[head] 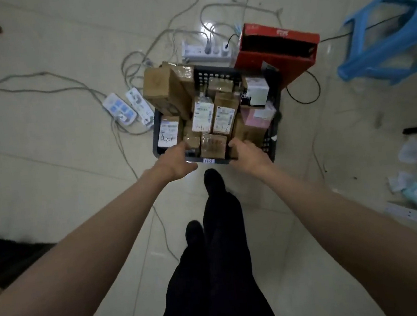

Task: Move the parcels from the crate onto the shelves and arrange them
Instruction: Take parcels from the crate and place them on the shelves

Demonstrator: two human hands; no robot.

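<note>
Both hands are on the near rim: the left hand [177,161] curls its fingers over the edge of the dark slotted plastic crate [276,138], and the right hand [247,153] grips the same edge a little further along, the two set apart with a small white tag on the rim between them. Bare forearms reach straight out from the camera. Whether the crate rests on the floor or hangs lifted, I cannot tell. It is packed full of brown cardboard parcels [211,144], several bearing white printed labels [202,116], and one big taped cardboard box [161,90] sticks up over the far left corner. A pale pink packet [257,120] and a white carton [257,93] sit on the crate's right side. Below the crate, legs in black trousers [220,259] stand on the glossy cream tiled floor [47,149]. Just beyond the crate lies an open red cardboard box [278,45], beside a white power strip [206,51]. Two more white power strips [127,109] lie to the left among grey trailing cables [52,81]. A blue plastic stool [390,35] stands off to the right.
</note>
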